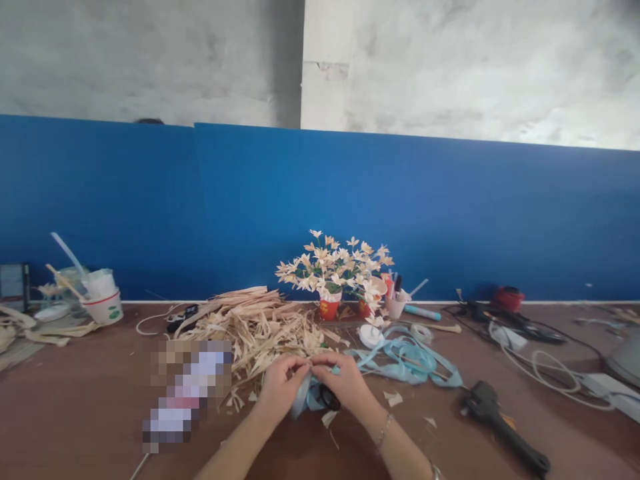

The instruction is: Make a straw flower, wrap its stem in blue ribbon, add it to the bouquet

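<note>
My left hand (281, 387) and my right hand (346, 381) meet fingertip to fingertip low in the middle of the head view. Both are closed in a pinch. A light blue ribbon (301, 401) shows between and below the fingertips, and both hands seem to hold it; the exact pinch point is too small to make out. Just under my right hand there is a black ring-shaped thing (329, 398). More blue ribbon (413, 357) lies loosely coiled beyond my right hand. A heap of dry straw-coloured husks (260, 327) spreads behind my left hand.
Cream flowers stand in a red pot (330, 308) against the blue partition (320, 187). A black-handled tool (505, 427) lies at right, near white cables (545, 367). A pixelated object (185, 393) lies left; a white cup (103, 308) stands farther left. Paper scraps (393, 399) dot the table.
</note>
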A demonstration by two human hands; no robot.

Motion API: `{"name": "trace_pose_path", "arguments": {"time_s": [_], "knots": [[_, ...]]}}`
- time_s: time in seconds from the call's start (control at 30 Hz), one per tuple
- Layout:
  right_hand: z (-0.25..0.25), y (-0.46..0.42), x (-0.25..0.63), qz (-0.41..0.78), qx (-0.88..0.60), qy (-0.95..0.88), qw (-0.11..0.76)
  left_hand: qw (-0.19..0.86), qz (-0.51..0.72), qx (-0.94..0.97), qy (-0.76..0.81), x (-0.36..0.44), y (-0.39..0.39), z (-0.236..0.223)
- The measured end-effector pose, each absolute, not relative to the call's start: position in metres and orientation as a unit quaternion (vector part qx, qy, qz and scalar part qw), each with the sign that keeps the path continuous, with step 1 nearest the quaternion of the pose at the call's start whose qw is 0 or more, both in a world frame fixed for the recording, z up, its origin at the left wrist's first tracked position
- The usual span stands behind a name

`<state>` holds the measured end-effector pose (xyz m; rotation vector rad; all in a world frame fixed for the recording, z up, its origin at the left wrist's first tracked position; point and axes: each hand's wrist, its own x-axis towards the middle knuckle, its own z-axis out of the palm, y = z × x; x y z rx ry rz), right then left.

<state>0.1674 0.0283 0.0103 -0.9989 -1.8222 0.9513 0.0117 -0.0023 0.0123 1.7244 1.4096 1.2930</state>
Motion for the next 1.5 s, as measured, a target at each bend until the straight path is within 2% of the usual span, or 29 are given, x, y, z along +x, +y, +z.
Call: {"name": "trace_pose_path", "arguments": {"time_s": [0.27, 0.47, 0.77, 1.1, 1.27, 1.5], "knots": [[0.011, 0.028, 0.166, 0.265, -0.366, -0.778, 0.436, 0.229, 0.474, 0.651, 0.548, 0.011, -0.002, 0.01], [0.012, 0.026, 0.166, 0.225, -0.362, -0.79, 0.44, 0.216, 0.492, 0.66, 0.525, 0.012, -0.001, 0.004], [0.013, 0.023, 0.166, 0.154, -0.384, -0.804, 0.427, 0.417, 0.477, 0.574, 0.519, 0.016, 0.001, 0.0], [0.012, 0.019, 0.165, 0.139, -0.394, -0.814, 0.403, 0.473, 0.495, 0.517, 0.514, 0.015, 0.002, 0.006], [0.015, 0.019, 0.164, 0.195, -0.41, -0.784, 0.423, 0.472, 0.519, 0.529, 0.477, 0.014, 0.003, 0.003], [0.012, 0.025, 0.163, 0.438, -0.392, -0.668, 0.455, 0.462, 0.517, 0.526, 0.493, 0.012, 0.002, 0.012]]}}
